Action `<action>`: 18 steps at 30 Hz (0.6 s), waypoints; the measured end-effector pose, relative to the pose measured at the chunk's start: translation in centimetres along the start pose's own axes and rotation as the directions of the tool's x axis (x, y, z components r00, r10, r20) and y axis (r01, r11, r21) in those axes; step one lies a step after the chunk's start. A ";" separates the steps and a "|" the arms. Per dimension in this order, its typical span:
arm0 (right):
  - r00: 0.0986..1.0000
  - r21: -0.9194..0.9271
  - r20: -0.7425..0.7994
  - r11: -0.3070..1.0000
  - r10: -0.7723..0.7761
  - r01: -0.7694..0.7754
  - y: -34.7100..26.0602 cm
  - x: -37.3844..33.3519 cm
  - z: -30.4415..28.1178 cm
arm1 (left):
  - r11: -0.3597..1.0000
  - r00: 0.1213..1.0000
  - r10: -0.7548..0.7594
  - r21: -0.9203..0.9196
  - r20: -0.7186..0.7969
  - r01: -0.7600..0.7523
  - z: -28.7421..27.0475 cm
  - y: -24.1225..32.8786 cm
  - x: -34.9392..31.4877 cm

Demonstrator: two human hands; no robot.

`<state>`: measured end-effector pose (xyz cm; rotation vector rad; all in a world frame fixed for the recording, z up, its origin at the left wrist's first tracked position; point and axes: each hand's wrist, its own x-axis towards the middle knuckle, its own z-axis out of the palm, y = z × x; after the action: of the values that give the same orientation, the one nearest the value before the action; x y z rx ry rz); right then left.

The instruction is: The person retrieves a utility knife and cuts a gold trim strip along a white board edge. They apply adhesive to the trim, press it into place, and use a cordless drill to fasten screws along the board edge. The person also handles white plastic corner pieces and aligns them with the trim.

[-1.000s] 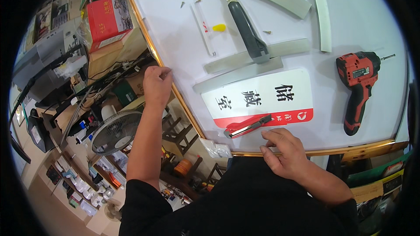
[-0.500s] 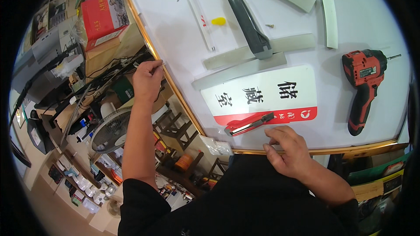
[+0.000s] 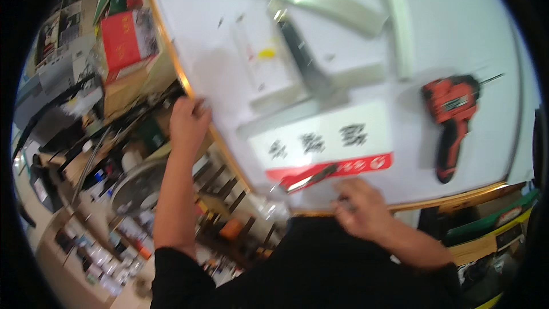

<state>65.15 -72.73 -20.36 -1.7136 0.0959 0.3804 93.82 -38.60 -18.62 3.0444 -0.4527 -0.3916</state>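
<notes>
My left hand (image 3: 190, 121) is curled closed at the gold-edged left side of the white tabletop (image 3: 220, 74); whatever its fingers may hold is hidden. At the front edge, my right hand (image 3: 361, 207) has its fingers bent toward the thumb. A small dark spot shows between them, too blurred to name. Just beyond it, a red utility knife (image 3: 309, 179) lies across the red band of a white sign plate (image 3: 326, 131) with black characters. Farther off, a dark-handled tool with a metal tip (image 3: 303, 54) rests over a silver strip (image 3: 363, 75).
A red and black power drill (image 3: 453, 103) lies to the right. Curved silver strips (image 3: 337, 7) are at the back. Near the tool are a yellow piece (image 3: 266, 53) and a small screw (image 3: 221, 22). A clear plastic bag (image 3: 270, 208) hangs at the front edge. A fan (image 3: 136, 187) stands left.
The whole view has shifted and blurred. My right hand's fingers have drawn closer together. My left hand remains by the table's left edge. The knife still lies on the sign.
</notes>
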 end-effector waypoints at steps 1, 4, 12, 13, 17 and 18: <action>0.999 0.036 -0.028 0.999 -0.017 0.018 -0.1 0.2 -0.1 | 1.000 1.000 0.015 0.008 0.002 -0.015 0.1 0.1 -0.1; 0.998 0.095 -0.063 0.995 -0.014 0.020 -0.8 0.7 -0.8 | 0.998 1.000 -0.014 -0.056 0.004 0.014 0.8 0.3 -0.1; 0.975 -0.078 -0.171 0.988 -0.144 0.132 -3.4 4.4 -5.0 | 0.934 0.976 0.012 -0.347 -0.215 -0.088 2.0 1.0 -1.5; 0.944 -0.132 -0.266 0.977 -0.196 0.165 -3.8 5.7 -5.9 | 0.921 0.977 -0.002 -0.381 -0.215 -0.082 2.0 1.5 -2.0; 0.868 -0.437 -0.395 0.893 -0.301 0.110 -5.5 11.1 -11.5 | 0.765 0.980 -0.141 -0.643 -0.140 0.018 1.8 4.3 -4.3; 0.868 -0.438 -0.420 0.897 -0.266 0.063 -5.9 12.0 -12.9 | 0.685 0.974 -0.219 -0.721 -0.063 0.107 1.7 5.0 -5.0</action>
<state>80.61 -82.40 -16.78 -2.1921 0.2311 -0.1764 87.35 -41.92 -18.69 2.3115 0.0102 -0.2603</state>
